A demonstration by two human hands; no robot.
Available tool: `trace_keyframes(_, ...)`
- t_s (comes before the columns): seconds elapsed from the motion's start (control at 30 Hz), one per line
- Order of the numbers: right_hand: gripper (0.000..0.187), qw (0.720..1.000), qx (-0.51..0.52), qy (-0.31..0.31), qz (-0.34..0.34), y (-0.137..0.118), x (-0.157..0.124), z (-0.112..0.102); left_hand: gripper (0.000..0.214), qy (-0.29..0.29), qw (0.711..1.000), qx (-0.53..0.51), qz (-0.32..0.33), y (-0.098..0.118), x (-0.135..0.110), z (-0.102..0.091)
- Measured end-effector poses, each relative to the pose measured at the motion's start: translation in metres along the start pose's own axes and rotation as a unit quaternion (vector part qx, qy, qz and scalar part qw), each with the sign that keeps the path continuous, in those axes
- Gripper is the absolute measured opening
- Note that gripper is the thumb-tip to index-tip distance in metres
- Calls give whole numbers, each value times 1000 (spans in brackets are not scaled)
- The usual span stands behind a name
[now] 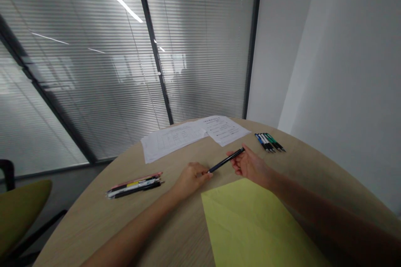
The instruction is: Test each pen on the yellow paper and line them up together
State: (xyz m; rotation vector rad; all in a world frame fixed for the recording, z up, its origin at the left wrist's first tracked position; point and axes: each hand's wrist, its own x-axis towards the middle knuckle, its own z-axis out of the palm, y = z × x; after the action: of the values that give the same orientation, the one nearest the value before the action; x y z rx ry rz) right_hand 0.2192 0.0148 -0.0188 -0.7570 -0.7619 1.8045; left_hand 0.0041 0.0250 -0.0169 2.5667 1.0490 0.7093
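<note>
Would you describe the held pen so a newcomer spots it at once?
On the round wooden table, look past the yellow sheet. There the left hand and right hand grip one dark pen by its ends. Unlike the grouped pens alongside, it alone is held.

Printed sheets [175,139]: far edge of the round table [94,217].
Yellow paper [250,225]: near edge.
Mixed pens [134,185]: left edge.
Pen row [269,142]: right edge.

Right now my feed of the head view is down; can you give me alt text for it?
The left hand and right hand hold one dark pen by its ends over a wooden table. A yellow sheet lies nearest the person, with pens on the left, pens on the right and printed sheets at the far edge.
</note>
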Motion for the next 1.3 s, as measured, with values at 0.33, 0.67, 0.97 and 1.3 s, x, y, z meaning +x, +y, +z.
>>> trace_keyframes(0.33, 53, 999, 25, -39, -27, -6, -11, 12, 20, 59, 996, -8, -59, 11, 2, -4)
trace_keyframes(0.67, 48, 983, 150, 73, -74, -29, -4, -5, 30, -13, 998, 52, -18, -6, -1, -5)
trace_keyframes(0.97, 37, 994, 44, -47, -92, -53, -8, -26, 41, -12, 968, 246, -55, -56, -12, 1)
trace_keyframes(1.3, 19, 993, 31, -55, -97, -57, -9, -24, 51, -31, 962, 261, -72, -63, -13, 7)
